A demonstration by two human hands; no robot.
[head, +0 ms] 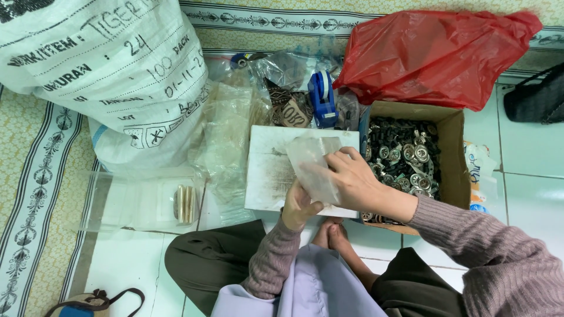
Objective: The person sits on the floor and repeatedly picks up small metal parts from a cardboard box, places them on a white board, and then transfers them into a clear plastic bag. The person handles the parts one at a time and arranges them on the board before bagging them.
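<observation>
Left hand point(298, 206): under the pouch, fingers curled shut on its lower edge; thumb side up, mostly hidden by the pouch.
Right hand point(351, 181): over the pouch from the R, fingers bent, pinching its upper face; grip closed.
Clear plastic pouch point(314, 167): small, cloudy, held betw. both hands above the white board, tilted; contents not discernible.
White board point(271, 170): flat on floor in front of knees, scuffed w/ dark marks; directly beneath the pouch.
Cardboard box point(452, 158): just R of board, open top, filled w/ black and silver metal parts point(405, 158); R forearm crosses its near corner.
Blue tape dispenser point(322, 98): upright, behind board, among crumpled clear bags.
Red plastic bag point(435, 53): behind box, touching its far edge.
White woven sack point(100, 70): large, far L, printed in black.
Clear bag stack point(141, 202): flat, L of board, w/ small gold-coloured pcs inside.
Black bag point(537, 97): far R edge, on tiled floor.
Posture: seated cross-legged, bare feet below hands.
</observation>
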